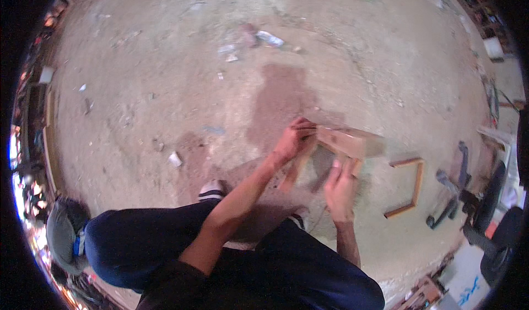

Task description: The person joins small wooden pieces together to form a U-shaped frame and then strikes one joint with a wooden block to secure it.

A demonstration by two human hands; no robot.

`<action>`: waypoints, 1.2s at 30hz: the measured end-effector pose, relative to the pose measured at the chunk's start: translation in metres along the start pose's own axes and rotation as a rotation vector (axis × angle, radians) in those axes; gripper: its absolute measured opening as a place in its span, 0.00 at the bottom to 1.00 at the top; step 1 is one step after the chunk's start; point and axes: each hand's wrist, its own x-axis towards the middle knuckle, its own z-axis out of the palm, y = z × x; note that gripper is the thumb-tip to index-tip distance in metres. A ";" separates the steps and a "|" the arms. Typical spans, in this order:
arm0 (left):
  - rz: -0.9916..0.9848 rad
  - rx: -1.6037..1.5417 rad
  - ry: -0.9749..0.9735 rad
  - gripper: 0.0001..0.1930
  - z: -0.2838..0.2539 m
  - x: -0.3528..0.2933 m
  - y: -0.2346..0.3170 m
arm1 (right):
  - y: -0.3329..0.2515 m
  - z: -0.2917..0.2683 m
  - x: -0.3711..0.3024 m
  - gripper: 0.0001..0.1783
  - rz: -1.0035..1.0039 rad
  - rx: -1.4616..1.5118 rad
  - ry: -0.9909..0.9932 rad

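Note:
A small wooden frame (347, 140), stool-like with a thick light-brown top piece and legs reaching down toward me, is held above the dirt floor. My left hand (297, 136) is closed at its left corner, beside the top of the left leg; the fingertips are partly hidden. Around the right leg, just below the top piece, my right hand (340, 191) is closed. Motion blurs the frame and the right hand, so finer details of the joints do not show. To the right, a U-shaped wooden piece (417, 189) lies apart on the floor.
An office-chair base (457, 186) with dark legs stands at the right. Paper and plastic scraps (270, 38) lie on the dirt floor ahead. A grey rounded object (63, 235) is by my left knee. Clutter lines the left and right edges.

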 end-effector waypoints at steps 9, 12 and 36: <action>0.039 -0.039 0.077 0.11 -0.005 0.002 0.012 | -0.005 0.014 -0.005 0.24 -0.139 -0.117 0.179; 0.049 -0.049 0.069 0.10 -0.004 -0.001 0.008 | -0.029 -0.016 -0.001 0.23 0.077 0.027 0.021; 0.005 0.004 0.007 0.15 -0.004 -0.003 0.008 | -0.031 -0.021 0.007 0.15 0.149 0.109 -0.129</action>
